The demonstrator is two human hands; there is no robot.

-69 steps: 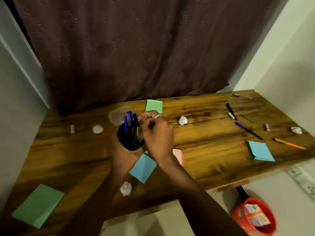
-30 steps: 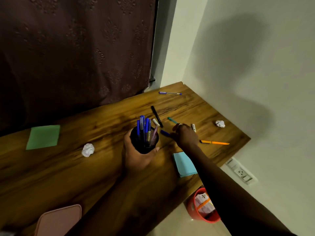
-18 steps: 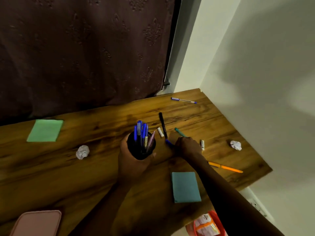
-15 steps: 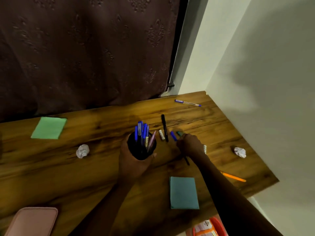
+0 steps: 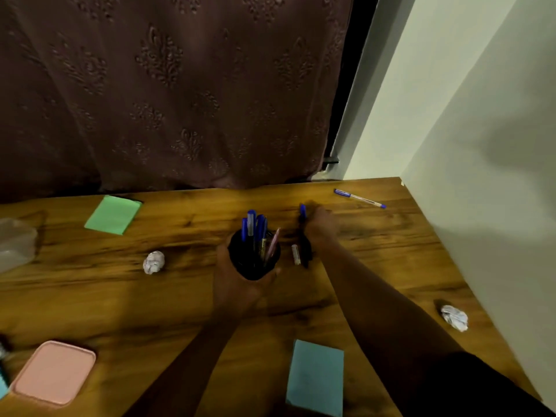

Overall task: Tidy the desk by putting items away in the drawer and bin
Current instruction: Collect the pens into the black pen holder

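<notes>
Holding a black pen cup (image 5: pixel 254 261), your left hand (image 5: pixel 236 291) wraps its lower wall from the near side. Your fingers hide whether the base touches the counter (image 5: pixel 90 296). Several blue pens stand upright inside.

Just right of the cup, your right hand (image 5: pixel 321 228) is curled around some loose pens (image 5: pixel 306 252), one blue-tipped and one dark. Blur hides the exact count. A small white stub (image 5: pixel 296 254) lies on the wood between the cup and those pens.

The pens look light, stiff and smooth, so they could slip through a slack grip. Taking them near mid-shaft and keeping them parallel should work. The loaded cup is probably top-heavy, so a low hold around its wall seems wise.

A further blue pen (image 5: pixel 359 198) lies near the far right corner, close to the wall, where there is little room for your hand. One paper ball (image 5: pixel 154 262) sits left of the cup, and another paper ball (image 5: pixel 455 318) sits near the right edge.

A blue pad (image 5: pixel 315 377) lies by the near edge, between your forearms. A green pad (image 5: pixel 113 214) lies far left. Bare wood shows between the cup and the near edge.
</notes>
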